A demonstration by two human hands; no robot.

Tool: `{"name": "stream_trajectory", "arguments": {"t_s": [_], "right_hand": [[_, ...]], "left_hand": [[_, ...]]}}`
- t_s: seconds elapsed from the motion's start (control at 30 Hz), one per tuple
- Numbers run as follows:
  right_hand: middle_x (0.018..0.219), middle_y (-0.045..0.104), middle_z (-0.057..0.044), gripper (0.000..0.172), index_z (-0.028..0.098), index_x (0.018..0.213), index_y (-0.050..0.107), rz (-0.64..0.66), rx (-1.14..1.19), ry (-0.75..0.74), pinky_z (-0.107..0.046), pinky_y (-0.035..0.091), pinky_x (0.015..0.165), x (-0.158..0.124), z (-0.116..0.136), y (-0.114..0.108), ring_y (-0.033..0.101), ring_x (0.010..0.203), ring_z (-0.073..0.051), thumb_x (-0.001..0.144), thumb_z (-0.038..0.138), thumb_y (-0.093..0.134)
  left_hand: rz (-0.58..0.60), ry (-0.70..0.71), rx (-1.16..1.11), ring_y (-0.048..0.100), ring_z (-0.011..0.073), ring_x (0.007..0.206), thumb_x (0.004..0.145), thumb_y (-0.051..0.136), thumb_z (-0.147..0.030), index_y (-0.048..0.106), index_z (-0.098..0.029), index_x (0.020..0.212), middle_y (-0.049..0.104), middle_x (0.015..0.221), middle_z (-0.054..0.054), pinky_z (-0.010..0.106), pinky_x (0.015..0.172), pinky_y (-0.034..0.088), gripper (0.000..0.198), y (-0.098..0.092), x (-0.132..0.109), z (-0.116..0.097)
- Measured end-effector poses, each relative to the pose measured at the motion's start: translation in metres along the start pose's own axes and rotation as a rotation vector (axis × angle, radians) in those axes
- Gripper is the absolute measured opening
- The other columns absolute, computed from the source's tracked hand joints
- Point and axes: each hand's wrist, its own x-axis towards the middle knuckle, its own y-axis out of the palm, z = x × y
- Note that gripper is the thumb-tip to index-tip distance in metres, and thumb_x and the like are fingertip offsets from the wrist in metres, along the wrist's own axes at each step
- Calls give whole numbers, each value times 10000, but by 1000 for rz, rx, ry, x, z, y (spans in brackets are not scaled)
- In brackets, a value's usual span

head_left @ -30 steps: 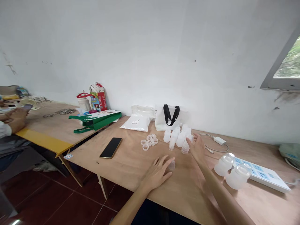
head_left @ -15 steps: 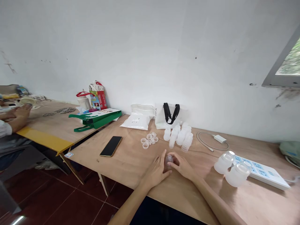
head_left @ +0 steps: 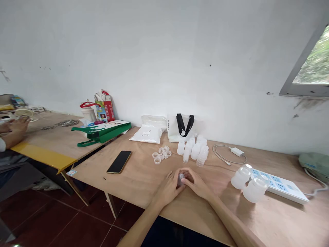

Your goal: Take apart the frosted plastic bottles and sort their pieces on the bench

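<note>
Hands: left hand [head_left: 167,189] and right hand [head_left: 196,184] closed around a small translucent plastic bottle [head_left: 181,178]
Risk: a loose grip could drop it onto the bare plywood counter [head_left: 138,175]

On the table [head_left: 144,181], a phone [head_left: 119,162] lies left of the bottles [head_left: 195,151] (a power strip [head_left: 279,187] to their right).

Wall [head_left: 164,58]: white paint, scuffed, with scattered dark marks and a stained patch beneath the window [head_left: 305,58], upper right. Window frame [head_left: 303,91] grey; blurred green leaves outside. Floor [head_left: 64,219]: dark red tiles, pale grout lines. Plywood table [head_left: 87,168] runs along the wall on folding wooden legs [head_left: 111,204]. Second table [head_left: 59,139] at left, yellow front edge [head_left: 38,154]. Daylight, even; soft shadows.
</note>
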Motion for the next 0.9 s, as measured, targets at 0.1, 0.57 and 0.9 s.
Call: {"name": "stream_trajectory", "arguments": {"t_s": [0.1,0.57,0.9], "right_hand": [[1169,681,-45,356,288,1252,548,-22,-47,4,-402,502,968,0,-3,-2,641,1056,-227,940,454,588],[1272,663,-60,488,292,1287,558,-255,-357,202,-447,487,991,-35,-52,-59,610,1163,-293,840,470,641],[1260,663,-35,459,310,1292,517,-311,-324,231,-398,507,906,-35,-49,-72,628,1106,-265,861,453,584]], "left_hand": [[11,35,8,512,267,1319,982,530,-371,342,-275,1491,532,1465,80,461,1157,351,551,-2,1,-2],[15,-163,-183,429,289,1412,934,552,-351,405,-244,1488,455,1533,109,468,1164,342,583,-1,20,22],[-281,-289,-188,607,295,1148,836,708,-406,533,-184,1304,637,1279,140,413,971,454,547,27,133,23]]}}
